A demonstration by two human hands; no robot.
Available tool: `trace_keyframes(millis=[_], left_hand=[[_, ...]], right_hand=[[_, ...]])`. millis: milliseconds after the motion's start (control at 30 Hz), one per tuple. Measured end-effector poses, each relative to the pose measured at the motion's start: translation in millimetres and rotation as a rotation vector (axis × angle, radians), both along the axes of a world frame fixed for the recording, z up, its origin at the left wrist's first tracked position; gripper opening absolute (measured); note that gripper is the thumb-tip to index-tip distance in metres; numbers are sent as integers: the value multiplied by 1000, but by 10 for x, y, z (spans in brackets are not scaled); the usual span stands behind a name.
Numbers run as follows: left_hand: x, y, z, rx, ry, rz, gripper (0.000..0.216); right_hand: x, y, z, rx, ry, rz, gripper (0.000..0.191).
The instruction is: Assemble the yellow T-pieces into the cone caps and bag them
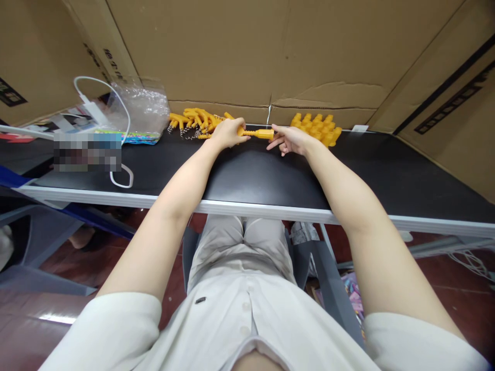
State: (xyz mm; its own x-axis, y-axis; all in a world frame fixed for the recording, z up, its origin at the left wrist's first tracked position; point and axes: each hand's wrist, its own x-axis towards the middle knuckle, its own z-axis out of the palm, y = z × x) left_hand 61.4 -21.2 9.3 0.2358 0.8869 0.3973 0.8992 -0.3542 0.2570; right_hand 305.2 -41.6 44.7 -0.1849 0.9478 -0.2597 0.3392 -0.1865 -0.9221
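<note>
Over the far part of the black table, my left hand (pixel 229 133) is closed around the handle end of an orange plastic corkscrew, mostly hidden by the fingers. From that grip an orange plastic sleeve (pixel 263 134) points right, ridged and narrow near the left hand. My right hand (pixel 291 140) has the sleeve's right end at its thumb and fingers, some of them stretched out. Beside my left hand lies a pile of orange corkscrews (pixel 199 119) with bare metal spirals. Just behind my right hand stands a group of orange sleeves (pixel 317 129).
Cardboard walls (pixel 232 51) rise behind and beside the table (pixel 263 178). At left are a clear plastic bag (pixel 141 108), a white cable (pixel 126 111) with a white plug, and a white loop (pixel 130 178). A light metal edge (pixel 266 207) runs along the table's front.
</note>
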Motion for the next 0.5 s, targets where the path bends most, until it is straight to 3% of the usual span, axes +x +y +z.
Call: trace_keyframes(millis=[500], left_hand=[[2, 8, 2, -9, -31, -4, 42]], right_hand=[[-39, -47, 36, 1, -38, -9, 46]])
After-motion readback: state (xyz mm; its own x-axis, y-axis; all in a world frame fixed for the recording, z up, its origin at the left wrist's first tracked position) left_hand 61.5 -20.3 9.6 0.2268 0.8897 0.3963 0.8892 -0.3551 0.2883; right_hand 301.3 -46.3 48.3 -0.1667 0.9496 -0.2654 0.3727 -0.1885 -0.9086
